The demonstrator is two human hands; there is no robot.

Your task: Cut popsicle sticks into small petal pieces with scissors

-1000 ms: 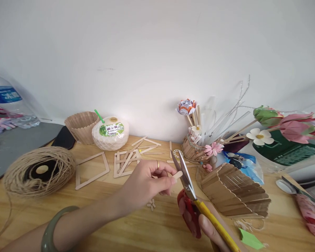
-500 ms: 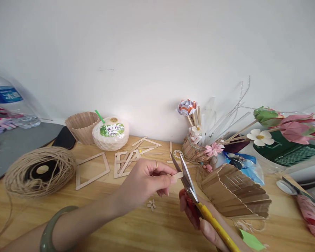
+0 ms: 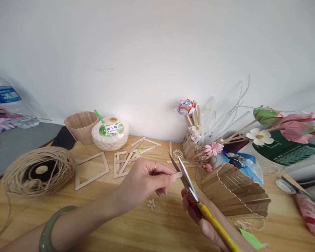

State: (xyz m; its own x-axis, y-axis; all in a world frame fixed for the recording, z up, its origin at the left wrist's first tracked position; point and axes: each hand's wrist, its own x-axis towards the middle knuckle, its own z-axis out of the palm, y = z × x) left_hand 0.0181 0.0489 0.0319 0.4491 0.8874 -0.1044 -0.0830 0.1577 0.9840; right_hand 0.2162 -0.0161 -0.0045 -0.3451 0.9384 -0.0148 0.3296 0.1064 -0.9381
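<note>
Nearest us, our right hand [image 3: 199, 218] is closed around the red and yellow handles of the scissors [image 3: 189, 183], whose blades stand parted in a narrow V pointing toward eleven o'clock. Our left hand [image 3: 144, 182] pinches a short stick piece [image 3: 177, 175] between thumb and forefinger, its rounded end poking into the mouth of the blades. The worry, as we judge it, is how little wood shows past our fingertips: if the blades close a touch too far left they could nip the thumb or forefinger, and a stub this small may well spring away when cut, or twist in the pinch and come off crooked. At three o'clock of the scissors the fan [image 3: 235, 192] of sticks lies just beside the blades, so a swing of the handles that way could knock it. Small offcuts [image 3: 151, 204] lie on the table [image 3: 120, 224] under our left wrist. The freest room is the bare wood toward us, at six to seven o'clock. Farther off, stick frames [image 3: 92, 170] lie at ten o'clock, the twine [image 3: 39, 171] at nine, and the flower pot [image 3: 194, 148] at one, crowding the far side.
</note>
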